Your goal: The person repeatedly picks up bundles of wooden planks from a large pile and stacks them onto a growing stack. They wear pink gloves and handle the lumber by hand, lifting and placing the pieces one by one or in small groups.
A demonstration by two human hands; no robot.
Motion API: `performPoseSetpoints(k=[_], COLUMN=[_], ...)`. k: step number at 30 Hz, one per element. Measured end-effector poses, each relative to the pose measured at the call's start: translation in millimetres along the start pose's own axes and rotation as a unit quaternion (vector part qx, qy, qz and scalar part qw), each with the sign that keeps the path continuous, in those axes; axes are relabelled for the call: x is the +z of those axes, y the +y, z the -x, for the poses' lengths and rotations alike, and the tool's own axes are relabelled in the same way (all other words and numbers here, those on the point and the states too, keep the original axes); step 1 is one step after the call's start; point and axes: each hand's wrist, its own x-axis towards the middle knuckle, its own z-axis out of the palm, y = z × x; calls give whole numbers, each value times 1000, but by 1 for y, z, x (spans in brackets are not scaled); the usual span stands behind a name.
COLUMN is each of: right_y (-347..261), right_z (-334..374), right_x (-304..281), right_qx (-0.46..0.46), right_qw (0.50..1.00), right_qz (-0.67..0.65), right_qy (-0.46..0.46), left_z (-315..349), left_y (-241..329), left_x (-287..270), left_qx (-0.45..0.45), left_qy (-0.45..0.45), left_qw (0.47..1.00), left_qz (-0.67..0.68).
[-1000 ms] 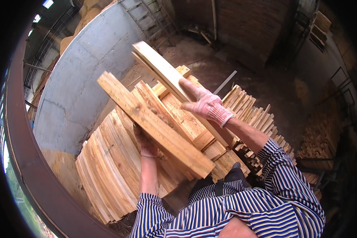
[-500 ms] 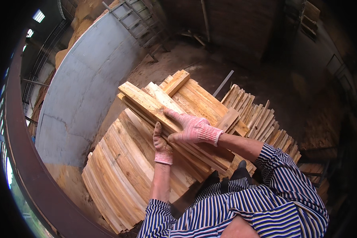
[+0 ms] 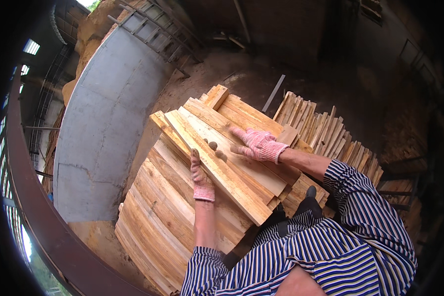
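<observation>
My left hand [image 3: 201,181], in a pink-and-white knit glove with dirty fingertips, is closed around a narrow wooden plank [image 3: 234,185]. Its thumb lies along the near side, and its fingertips curl over the far edge. Another plank [image 3: 164,127] sits against that one on its left. To the right, my right hand [image 3: 259,145], in a matching glove, has its fingers spread over a wider pale board [image 3: 209,117] on top of the stack. Below my left hand lies a broad layer of planks [image 3: 158,197] side by side.
More stacked planks [image 3: 325,130] stand at the right. A curved grey wall [image 3: 103,118] rises at the left, with a ladder-like frame [image 3: 158,32] at its far end. A brown metal rim [image 3: 39,207] curves along the left. A grey bar [image 3: 273,93] lies beyond the stack.
My right hand has moved right, away from my left, with its fingers now spread over the wider board. The bundled planks have separated, leaving a narrow one in my left hand. The view has shifted slightly.
</observation>
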Motion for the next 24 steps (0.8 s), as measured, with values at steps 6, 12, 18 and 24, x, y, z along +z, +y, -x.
performPoseSetpoints(k=[6, 12, 18, 24], right_y=[-37, -41, 39, 34], right_z=[13, 28, -1, -5], right_x=[6, -26, -67, -20], right_qx=[-61, -24, 57, 29], right_qw=[980, 982, 995, 995], right_qz=[-192, -180, -55, 58], right_qy=[-1, 48, 54, 76], left_z=[-19, -31, -52, -51], left_y=[-31, -42, -55, -43], left_x=[43, 63, 68, 33], left_qx=[43, 7, 168, 21], left_qy=[134, -12, 78, 100], left_qw=[979, 980, 590, 223], left_qz=[-147, -200, -786, -969])
